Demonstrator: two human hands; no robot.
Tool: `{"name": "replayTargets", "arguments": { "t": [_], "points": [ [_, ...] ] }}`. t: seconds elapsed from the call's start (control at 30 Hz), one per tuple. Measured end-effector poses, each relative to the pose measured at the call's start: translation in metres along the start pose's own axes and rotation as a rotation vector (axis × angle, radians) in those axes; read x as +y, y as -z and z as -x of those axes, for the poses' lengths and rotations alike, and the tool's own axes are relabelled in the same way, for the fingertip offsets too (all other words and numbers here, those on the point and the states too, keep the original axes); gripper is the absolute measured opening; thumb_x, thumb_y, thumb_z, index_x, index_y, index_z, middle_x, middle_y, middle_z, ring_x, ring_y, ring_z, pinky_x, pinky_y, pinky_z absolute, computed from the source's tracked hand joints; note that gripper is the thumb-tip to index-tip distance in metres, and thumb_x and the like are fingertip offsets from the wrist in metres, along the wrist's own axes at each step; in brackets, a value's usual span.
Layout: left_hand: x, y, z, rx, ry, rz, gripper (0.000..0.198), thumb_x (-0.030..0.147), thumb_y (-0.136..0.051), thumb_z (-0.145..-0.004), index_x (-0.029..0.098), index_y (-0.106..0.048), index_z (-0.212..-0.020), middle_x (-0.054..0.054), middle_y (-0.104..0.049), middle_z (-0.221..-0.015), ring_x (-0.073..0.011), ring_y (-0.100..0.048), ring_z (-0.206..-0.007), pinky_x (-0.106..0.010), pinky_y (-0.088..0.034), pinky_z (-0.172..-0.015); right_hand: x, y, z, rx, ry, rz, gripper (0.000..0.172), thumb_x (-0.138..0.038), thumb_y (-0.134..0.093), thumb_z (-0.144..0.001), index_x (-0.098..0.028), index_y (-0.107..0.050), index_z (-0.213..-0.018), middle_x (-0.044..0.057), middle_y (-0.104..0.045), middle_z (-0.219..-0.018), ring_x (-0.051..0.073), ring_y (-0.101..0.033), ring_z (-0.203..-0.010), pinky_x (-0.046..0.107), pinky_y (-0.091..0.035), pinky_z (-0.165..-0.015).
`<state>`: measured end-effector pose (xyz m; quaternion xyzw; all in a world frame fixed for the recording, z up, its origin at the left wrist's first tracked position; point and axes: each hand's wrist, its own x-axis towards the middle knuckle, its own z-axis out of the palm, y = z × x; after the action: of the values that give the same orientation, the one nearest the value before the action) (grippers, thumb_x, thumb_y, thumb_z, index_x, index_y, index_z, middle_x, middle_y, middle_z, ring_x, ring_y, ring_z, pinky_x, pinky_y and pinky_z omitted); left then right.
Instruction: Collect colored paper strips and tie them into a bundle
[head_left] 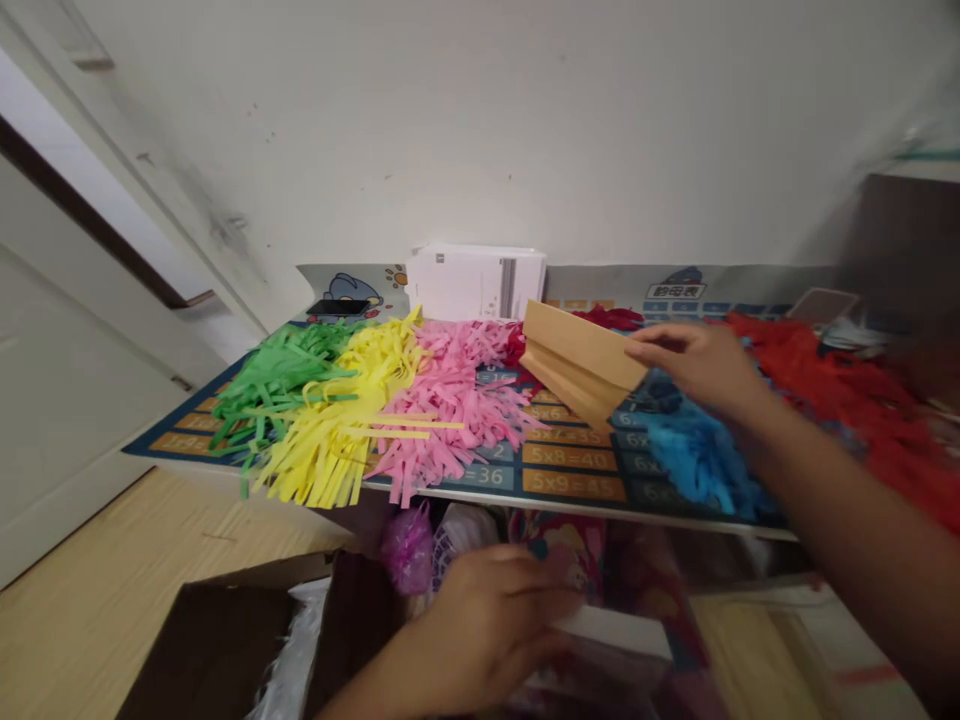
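My right hand [694,365] is raised over the desk, its fingertips pinching the end of a folded tan paper [579,360]. Below it lies a heap of blue paper fringe [701,455], with red fringe [840,390] further right. Green [277,385], yellow [337,420] and pink [450,420] fringes lie side by side across a multiplication-table mat [574,470]. My left hand [487,625] is below the desk edge, blurred, with curled fingers next to a white strip [615,630] among colourful packages.
A white box or paper stack [476,282] and a black phone [337,307] stand at the back of the desk against the wall. An open cardboard box [217,640] sits on the wooden floor at lower left. A purple mesh bag [406,548] hangs under the desk edge.
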<state>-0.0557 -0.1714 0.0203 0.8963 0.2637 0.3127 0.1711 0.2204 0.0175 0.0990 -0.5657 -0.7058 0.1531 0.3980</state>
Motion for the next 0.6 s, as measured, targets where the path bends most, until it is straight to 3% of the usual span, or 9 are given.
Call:
{"name": "replayTargets", "arguments": {
  "t": [0.1,0.2,0.3,0.37,0.4,0.47,0.53,0.6],
  "points": [
    [0.011,0.001,-0.001,-0.014,-0.024,-0.003,0.025,0.028,-0.056,-0.096,0.016,-0.064,-0.116,-0.007,-0.071,-0.098,-0.0189,-0.065,-0.089,-0.031,-0.054,-0.080,-0.016,0.055,0.062,-0.024,0.004,-0.079,0.033,-0.057,-0.073,-0.073,-0.025,-0.078,-0.083,0.004,-0.074,-0.082,0.021,-0.066,-0.074,0.031,-0.051,-0.067],
    [0.025,-0.001,0.000,-0.002,-0.048,-0.074,0.026,0.029,-0.060,-0.093,0.020,-0.067,-0.116,-0.011,-0.066,-0.118,-0.0239,-0.061,-0.108,-0.037,-0.054,-0.091,-0.022,0.080,0.115,-0.202,-0.007,-0.081,0.036,-0.062,-0.074,-0.071,-0.027,-0.078,-0.076,0.004,-0.073,-0.078,0.020,-0.065,-0.069,0.029,-0.051,-0.061],
    [0.037,-0.003,-0.001,0.004,-0.106,-0.119,0.025,0.027,-0.061,-0.092,0.020,-0.069,-0.115,-0.015,-0.046,-0.148,-0.0334,-0.038,-0.140,-0.050,-0.041,-0.111,-0.016,0.077,0.152,-0.357,-0.013,-0.135,0.035,-0.062,-0.072,-0.075,-0.027,-0.079,-0.076,0.004,-0.072,-0.075,0.018,-0.064,-0.064,0.026,-0.050,-0.055],
    [0.042,-0.005,-0.004,0.003,-0.100,-0.122,0.024,0.028,-0.063,-0.091,0.019,-0.070,-0.112,-0.015,-0.031,-0.159,-0.0372,-0.023,-0.148,-0.055,-0.034,-0.116,-0.008,0.068,0.168,-0.445,0.007,-0.196,0.033,-0.059,-0.071,-0.078,-0.028,-0.079,-0.079,0.004,-0.072,-0.077,0.017,-0.065,-0.066,0.025,-0.050,-0.056],
    [0.043,-0.006,-0.006,0.003,-0.079,-0.123,0.024,0.029,-0.063,-0.091,0.019,-0.071,-0.112,-0.015,-0.028,-0.160,-0.0379,-0.023,-0.148,-0.056,-0.034,-0.116,-0.004,0.064,0.173,-0.481,0.028,-0.223,0.031,-0.058,-0.070,-0.079,-0.028,-0.079,-0.081,0.004,-0.072,-0.079,0.017,-0.066,-0.068,0.025,-0.050,-0.057],
    [0.044,-0.008,-0.010,-0.011,-0.028,-0.123,0.025,0.032,-0.063,-0.092,0.020,-0.072,-0.111,-0.017,-0.033,-0.157,-0.0362,-0.036,-0.142,-0.053,-0.039,-0.112,0.005,0.058,0.179,-0.540,0.061,-0.250,0.029,-0.056,-0.069,-0.082,-0.028,-0.079,-0.084,0.004,-0.072,-0.082,0.018,-0.067,-0.070,0.025,-0.051,-0.059],
    [0.044,-0.009,-0.014,-0.046,0.009,-0.108,0.027,0.034,-0.061,-0.093,0.020,-0.073,-0.112,-0.019,-0.052,-0.142,-0.0298,-0.056,-0.125,-0.045,-0.047,-0.103,0.013,0.054,0.179,-0.565,0.089,-0.238,0.029,-0.055,-0.065,-0.085,-0.028,-0.078,-0.086,0.004,-0.073,-0.085,0.018,-0.068,-0.070,0.026,-0.050,-0.057],
    [0.043,-0.011,-0.017,-0.077,0.043,-0.087,0.029,0.036,-0.059,-0.094,0.019,-0.073,-0.113,-0.016,-0.065,-0.122,-0.0236,-0.064,-0.108,-0.036,-0.052,-0.093,0.019,0.049,0.175,-0.504,0.189,-0.120,0.029,-0.052,-0.060,-0.090,-0.028,-0.076,-0.090,0.003,-0.074,-0.089,0.020,-0.069,-0.074,0.031,-0.049,-0.061]
  ]
}}
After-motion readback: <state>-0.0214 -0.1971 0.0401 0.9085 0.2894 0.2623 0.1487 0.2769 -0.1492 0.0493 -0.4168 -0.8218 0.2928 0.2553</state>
